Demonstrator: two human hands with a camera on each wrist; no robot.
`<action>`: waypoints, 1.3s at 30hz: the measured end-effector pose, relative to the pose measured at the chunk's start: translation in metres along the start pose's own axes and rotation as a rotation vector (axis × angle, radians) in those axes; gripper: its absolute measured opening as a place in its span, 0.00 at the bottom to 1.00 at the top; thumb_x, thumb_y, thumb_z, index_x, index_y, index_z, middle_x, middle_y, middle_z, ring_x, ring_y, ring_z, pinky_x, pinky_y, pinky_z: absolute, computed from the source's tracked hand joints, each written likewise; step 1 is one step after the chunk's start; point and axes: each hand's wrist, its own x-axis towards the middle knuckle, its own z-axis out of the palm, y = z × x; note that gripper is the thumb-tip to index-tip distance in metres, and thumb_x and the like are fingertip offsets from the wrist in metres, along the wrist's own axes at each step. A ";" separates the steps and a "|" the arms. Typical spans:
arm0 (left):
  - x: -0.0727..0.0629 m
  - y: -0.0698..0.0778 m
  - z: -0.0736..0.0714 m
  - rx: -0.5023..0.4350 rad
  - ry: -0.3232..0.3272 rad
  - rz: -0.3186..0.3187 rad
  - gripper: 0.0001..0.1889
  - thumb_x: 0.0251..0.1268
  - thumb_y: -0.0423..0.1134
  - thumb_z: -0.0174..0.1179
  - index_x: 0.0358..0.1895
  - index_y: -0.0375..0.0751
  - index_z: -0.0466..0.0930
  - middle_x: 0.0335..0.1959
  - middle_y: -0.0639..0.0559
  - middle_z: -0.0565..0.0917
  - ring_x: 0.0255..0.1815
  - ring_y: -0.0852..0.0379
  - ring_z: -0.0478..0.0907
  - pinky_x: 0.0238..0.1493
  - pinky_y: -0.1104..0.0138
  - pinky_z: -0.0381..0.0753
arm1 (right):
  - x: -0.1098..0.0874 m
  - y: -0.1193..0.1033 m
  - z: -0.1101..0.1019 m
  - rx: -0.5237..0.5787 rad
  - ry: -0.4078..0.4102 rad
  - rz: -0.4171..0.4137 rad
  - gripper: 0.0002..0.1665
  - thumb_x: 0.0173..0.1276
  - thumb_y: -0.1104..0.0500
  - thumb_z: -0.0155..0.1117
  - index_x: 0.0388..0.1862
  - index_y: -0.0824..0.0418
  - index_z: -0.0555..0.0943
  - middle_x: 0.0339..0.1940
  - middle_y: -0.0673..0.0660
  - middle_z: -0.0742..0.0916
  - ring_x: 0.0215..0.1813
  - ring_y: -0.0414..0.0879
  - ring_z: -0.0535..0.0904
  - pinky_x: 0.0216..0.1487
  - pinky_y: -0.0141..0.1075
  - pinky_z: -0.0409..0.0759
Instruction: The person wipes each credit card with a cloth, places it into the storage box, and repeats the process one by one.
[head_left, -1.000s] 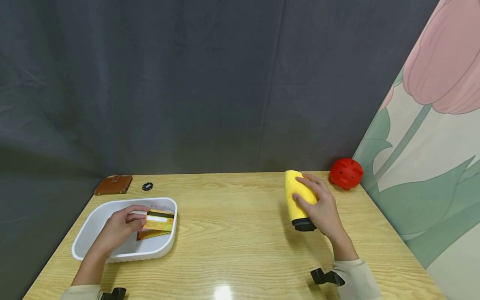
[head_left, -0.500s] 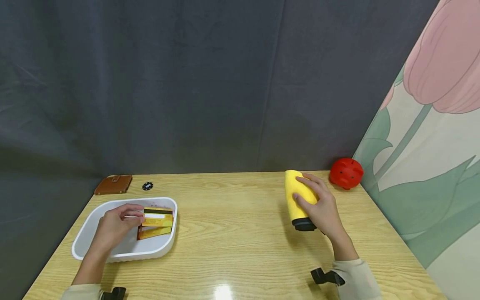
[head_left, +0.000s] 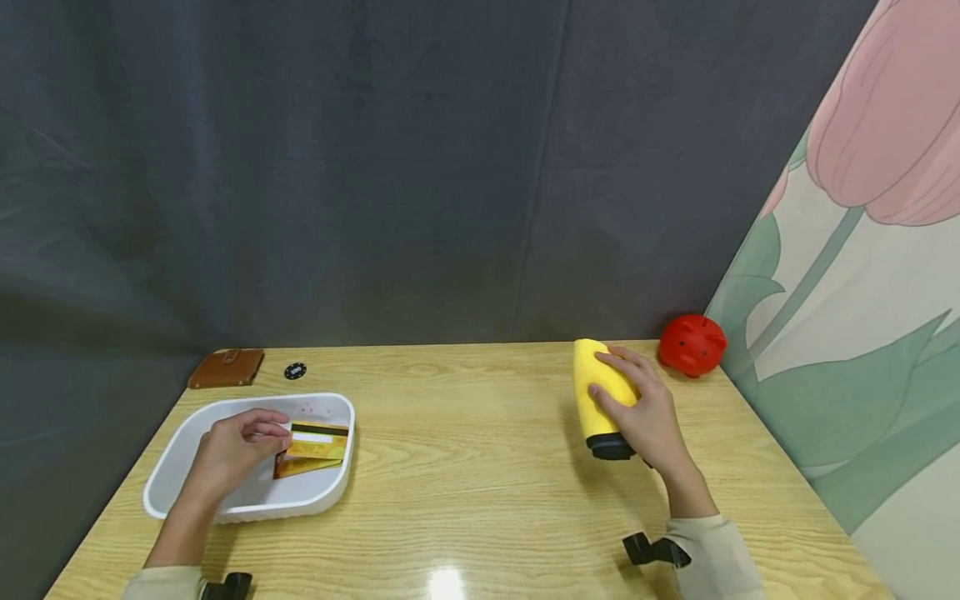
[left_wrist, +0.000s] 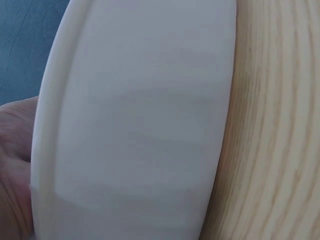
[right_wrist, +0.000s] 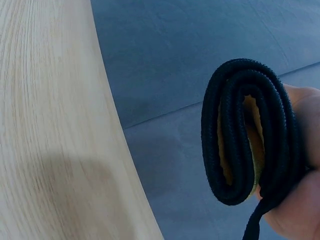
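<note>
At the left of the head view, my left hand [head_left: 228,458] reaches into a white plastic basin [head_left: 330,495]. Its thumb and fingers pinch the left end of a gold bank card [head_left: 318,446] with a dark stripe. More yellow cards [head_left: 309,467] lie beneath it. The left wrist view is mostly filled by the basin's outer wall [left_wrist: 140,125], which hides the fingers and card. On the right, my right hand [head_left: 651,412] grips a rolled yellow cloth [head_left: 600,392] above the table. The cloth's black-edged end shows as a coil [right_wrist: 240,75] in the right wrist view.
A brown wallet [head_left: 227,368] and a black poker chip [head_left: 296,371] lie behind the basin. The red piggy bank [head_left: 692,346] stands at the table's back right corner. A dark curtain [head_left: 420,167] hangs behind the wooden table [head_left: 465,442].
The pinched card has turned slightly, level half a second ago and now sloping down to the right. My right hand and the cloth have shifted a touch rightward.
</note>
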 end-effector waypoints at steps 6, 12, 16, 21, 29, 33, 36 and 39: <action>0.001 -0.003 -0.001 -0.045 -0.043 0.017 0.16 0.64 0.33 0.72 0.53 0.33 0.85 0.41 0.45 0.92 0.34 0.74 0.85 0.38 0.77 0.83 | -0.002 0.012 -0.001 0.002 -0.010 0.023 0.27 0.69 0.58 0.73 0.67 0.55 0.82 0.72 0.61 0.77 0.68 0.55 0.73 0.55 0.24 0.67; 0.000 -0.001 -0.002 -0.162 -0.096 0.046 0.18 0.67 0.33 0.69 0.58 0.29 0.81 0.47 0.37 0.90 0.39 0.74 0.86 0.41 0.77 0.85 | -0.002 0.031 -0.003 -0.036 -0.037 0.038 0.26 0.69 0.58 0.73 0.66 0.57 0.82 0.72 0.63 0.77 0.71 0.59 0.72 0.60 0.29 0.68; -0.001 0.007 -0.003 -0.198 -0.120 0.108 0.21 0.69 0.41 0.69 0.59 0.31 0.81 0.50 0.39 0.89 0.43 0.73 0.86 0.45 0.77 0.86 | -0.002 0.045 -0.004 -0.070 -0.091 0.059 0.27 0.69 0.58 0.73 0.66 0.59 0.81 0.71 0.66 0.76 0.72 0.64 0.71 0.66 0.48 0.71; -0.004 0.021 -0.004 -0.219 -0.089 0.220 0.20 0.71 0.43 0.68 0.58 0.33 0.83 0.47 0.58 0.90 0.45 0.73 0.85 0.46 0.77 0.85 | -0.006 0.065 -0.001 -0.098 -0.177 0.057 0.28 0.69 0.59 0.73 0.66 0.63 0.80 0.70 0.68 0.76 0.71 0.66 0.71 0.68 0.60 0.71; -0.001 0.043 -0.002 -0.210 -0.070 0.276 0.18 0.72 0.47 0.66 0.57 0.40 0.83 0.51 0.48 0.90 0.46 0.73 0.84 0.48 0.80 0.83 | -0.013 0.087 0.002 -0.159 -0.278 0.010 0.28 0.70 0.59 0.71 0.66 0.66 0.78 0.69 0.72 0.76 0.70 0.71 0.72 0.69 0.69 0.70; -0.001 0.059 -0.004 -0.196 -0.079 0.306 0.16 0.73 0.47 0.65 0.57 0.43 0.84 0.53 0.43 0.89 0.48 0.74 0.83 0.50 0.80 0.82 | -0.011 0.088 -0.002 -0.170 -0.342 0.009 0.31 0.72 0.55 0.70 0.70 0.66 0.75 0.72 0.74 0.73 0.72 0.74 0.69 0.70 0.72 0.67; -0.001 0.071 -0.011 -0.160 -0.076 0.341 0.15 0.74 0.47 0.64 0.58 0.45 0.84 0.54 0.44 0.88 0.49 0.75 0.82 0.51 0.81 0.81 | -0.006 0.085 -0.009 -0.200 -0.404 0.026 0.36 0.74 0.50 0.67 0.73 0.67 0.71 0.75 0.75 0.69 0.74 0.75 0.67 0.70 0.73 0.66; 0.000 0.085 -0.022 -0.075 -0.052 0.368 0.17 0.75 0.49 0.63 0.60 0.48 0.83 0.55 0.48 0.88 0.53 0.68 0.83 0.52 0.79 0.81 | 0.004 0.076 -0.021 -0.244 -0.435 0.039 0.39 0.76 0.46 0.64 0.76 0.67 0.68 0.77 0.76 0.65 0.67 0.73 0.73 0.65 0.68 0.75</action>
